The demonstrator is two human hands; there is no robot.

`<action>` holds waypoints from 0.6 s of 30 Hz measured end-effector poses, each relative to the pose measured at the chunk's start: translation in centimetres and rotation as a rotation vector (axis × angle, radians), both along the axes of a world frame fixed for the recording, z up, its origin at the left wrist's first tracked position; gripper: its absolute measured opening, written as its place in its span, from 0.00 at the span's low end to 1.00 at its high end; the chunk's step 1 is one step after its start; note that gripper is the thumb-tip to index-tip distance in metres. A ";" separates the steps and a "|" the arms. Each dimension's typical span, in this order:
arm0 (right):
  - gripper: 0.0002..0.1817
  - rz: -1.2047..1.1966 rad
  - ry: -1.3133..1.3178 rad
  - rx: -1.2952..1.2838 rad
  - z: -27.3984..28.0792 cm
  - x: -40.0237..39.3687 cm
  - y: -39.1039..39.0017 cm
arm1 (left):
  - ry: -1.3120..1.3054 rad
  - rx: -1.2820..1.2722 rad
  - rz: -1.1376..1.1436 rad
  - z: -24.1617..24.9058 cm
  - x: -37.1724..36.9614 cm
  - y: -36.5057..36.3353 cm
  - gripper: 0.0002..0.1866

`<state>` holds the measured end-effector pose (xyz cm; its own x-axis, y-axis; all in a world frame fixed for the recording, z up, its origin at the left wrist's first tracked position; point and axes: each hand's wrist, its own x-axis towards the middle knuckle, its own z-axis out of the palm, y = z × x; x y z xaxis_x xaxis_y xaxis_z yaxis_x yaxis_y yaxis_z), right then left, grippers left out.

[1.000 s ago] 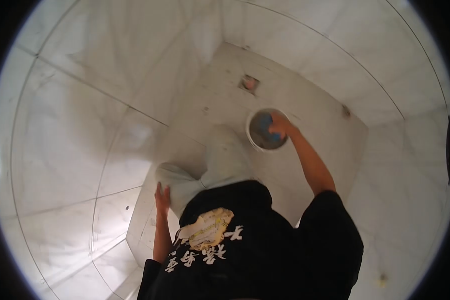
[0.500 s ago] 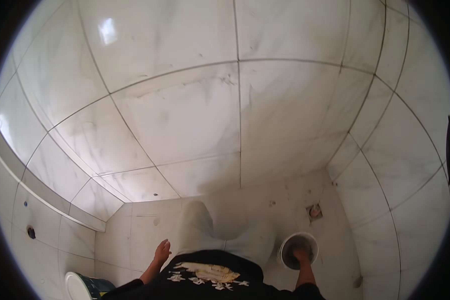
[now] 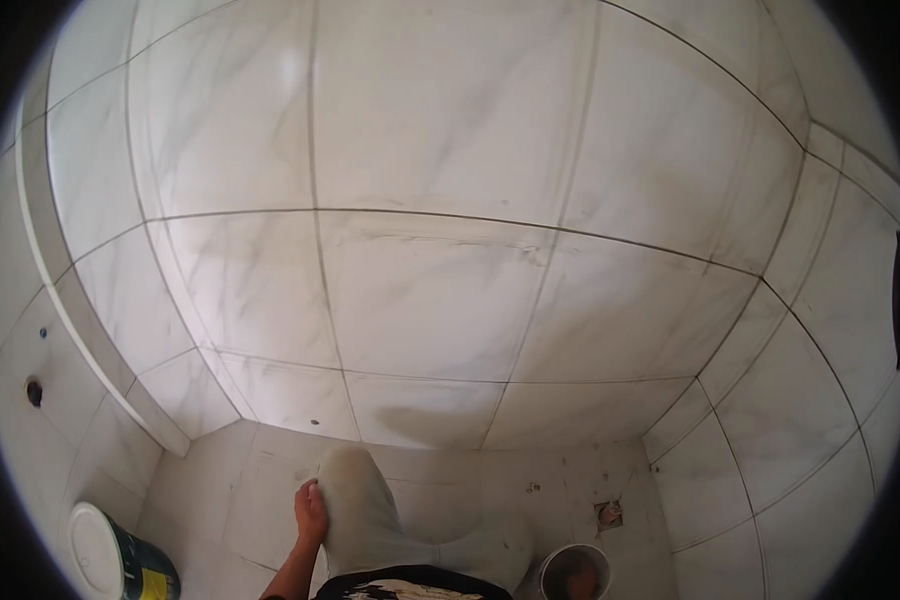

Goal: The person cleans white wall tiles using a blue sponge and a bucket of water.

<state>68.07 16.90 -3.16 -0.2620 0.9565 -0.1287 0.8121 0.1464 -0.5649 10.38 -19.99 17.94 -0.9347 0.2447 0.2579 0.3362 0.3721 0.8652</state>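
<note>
My left hand (image 3: 311, 513) rests beside my left knee (image 3: 350, 475), at the outer side of the pale trouser leg. Its fingers are loosely bent, and I see nothing held in them. On the right, a white-rimmed bucket (image 3: 545, 580) stands on the floor near my other leg, cut off by the lower edge of the view. Inside it a dim reddish-brown shape shows, which looks like my right hand (image 3: 579, 582). Its fingers are hidden in the shadow of the bucket.
Marbled white tiles cover the wall (image 3: 430, 300) ahead and both sides. A square floor opening (image 3: 608, 515) lies beyond the bucket. At lower left is a dark green tub (image 3: 145, 565) with a white lid. A raised ledge (image 3: 105, 365) runs along the left wall.
The view has tilted up and shifted, so the bucket and my body sit lower in it. My left hand has come in against my knee. The right forearm has dropped out of view.
</note>
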 end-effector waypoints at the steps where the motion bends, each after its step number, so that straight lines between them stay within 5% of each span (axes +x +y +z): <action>1: 0.28 0.034 -0.057 -0.013 1.2 0.0 0.5 | -0.013 0.007 0.021 -0.7 -0.1 0.2 0.21; 10: 0.30 0.203 -0.524 -0.166 9.9 1.8 -0.4 | 0.062 -0.130 -0.127 -2.8 -3.6 2.5 0.22; 18: 0.32 0.144 -0.771 -0.290 21.0 -6.3 -2.2 | -0.035 -0.369 -0.256 -3.4 -7.2 4.8 0.21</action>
<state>61.80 14.71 17.86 -0.1168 0.8216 -0.5580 0.9709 0.2128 0.1101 3.18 -15.18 14.53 -0.8386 0.5390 0.0790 0.4304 0.5668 0.7025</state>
